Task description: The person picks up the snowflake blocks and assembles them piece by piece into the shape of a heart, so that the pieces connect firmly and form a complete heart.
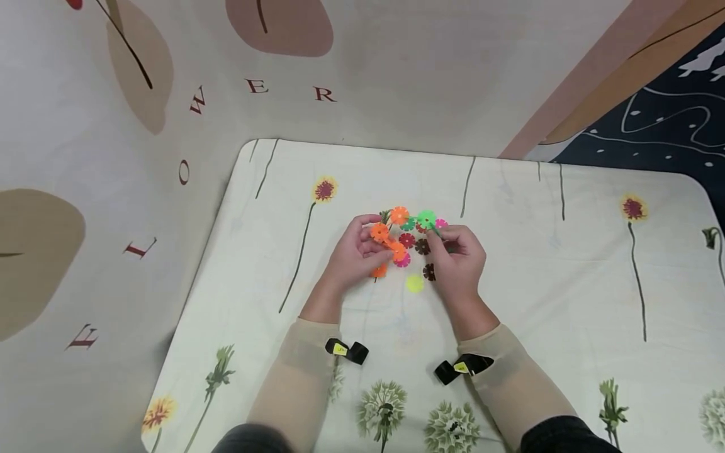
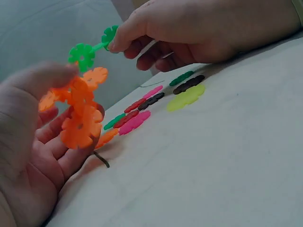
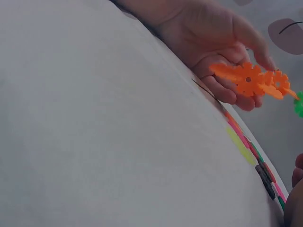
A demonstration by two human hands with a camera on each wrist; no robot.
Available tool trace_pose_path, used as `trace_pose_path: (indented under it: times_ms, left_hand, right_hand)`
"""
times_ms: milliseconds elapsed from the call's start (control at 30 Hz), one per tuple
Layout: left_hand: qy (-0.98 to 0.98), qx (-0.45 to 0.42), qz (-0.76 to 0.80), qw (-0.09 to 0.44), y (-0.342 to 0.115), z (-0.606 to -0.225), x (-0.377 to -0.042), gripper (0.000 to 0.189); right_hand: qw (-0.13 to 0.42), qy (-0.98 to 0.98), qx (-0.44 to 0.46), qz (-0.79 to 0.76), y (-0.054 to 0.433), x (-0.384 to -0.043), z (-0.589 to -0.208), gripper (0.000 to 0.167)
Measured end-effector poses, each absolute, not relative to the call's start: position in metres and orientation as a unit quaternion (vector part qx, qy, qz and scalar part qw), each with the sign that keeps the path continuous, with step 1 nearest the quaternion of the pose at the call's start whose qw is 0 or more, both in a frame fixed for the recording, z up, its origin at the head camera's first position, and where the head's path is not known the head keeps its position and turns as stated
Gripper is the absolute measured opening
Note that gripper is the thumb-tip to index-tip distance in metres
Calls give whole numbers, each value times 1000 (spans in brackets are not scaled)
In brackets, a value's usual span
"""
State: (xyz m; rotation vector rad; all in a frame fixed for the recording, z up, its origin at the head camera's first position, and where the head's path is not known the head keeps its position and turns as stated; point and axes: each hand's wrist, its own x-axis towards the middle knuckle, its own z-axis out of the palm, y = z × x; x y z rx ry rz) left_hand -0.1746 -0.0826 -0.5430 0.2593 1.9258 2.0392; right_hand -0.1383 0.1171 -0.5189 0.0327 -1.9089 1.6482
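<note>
My left hand (image 1: pixel 355 253) holds a linked cluster of orange flower-shaped plastic discs (image 2: pixel 81 130) between thumb and fingers, raised over the tabletop. A bright green disc (image 2: pixel 81 57) is joined to the far end of this cluster, towards my right hand. Between the thumb and forefinger of my right hand (image 1: pixel 461 261), a second green disc (image 2: pixel 110 34) is pinched, partly hidden by the fingertips. In the left wrist view the two green discs are linked in a short line. My right hand is mostly out of its own wrist view.
Under and between the hands, loose discs lie flat on the white flower-printed tablecloth (image 1: pixel 544 283): a yellow one (image 1: pixel 415 284), a pink one (image 2: pixel 135 123), dark brown ones (image 2: pixel 188 84), and several red, green and orange ones. Behind the table's far edge hangs a printed cloth (image 1: pixel 419 75).
</note>
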Motion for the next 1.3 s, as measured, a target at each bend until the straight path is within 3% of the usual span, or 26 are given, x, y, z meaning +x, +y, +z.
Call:
trace_pose_path:
  times_ms: [100, 300, 433, 600, 833, 1067, 1300]
  left_hand:
    - [663, 81, 729, 150, -83, -545, -176, 58]
    - [639, 54, 756, 131, -84, -545, -177, 36]
    - [630, 41, 764, 130, -84, -544, -178, 33]
    - [620, 36, 774, 123, -86, -543, -179, 30]
    - [615, 62, 777, 120, -86, -545, -178, 22]
    - [647, 99, 748, 111, -86, -550, -178, 31]
    - [653, 43, 751, 89, -85, -548, -178, 43]
  right_hand:
    - [273, -723, 5, 634, 117, -137, -518, 7]
    - [155, -650, 83, 739, 127, -142, -547, 32]
    - [115, -609, 96, 779, 128, -142, -549, 39]
    - [94, -627, 60, 771, 127, -142, -545, 37]
    - [82, -630, -5, 772, 125, -142, -544, 18]
    - [82, -617, -21, 782, 126, -141, -544, 17]
    - [77, -623, -4, 779, 124, -141, -543, 19]
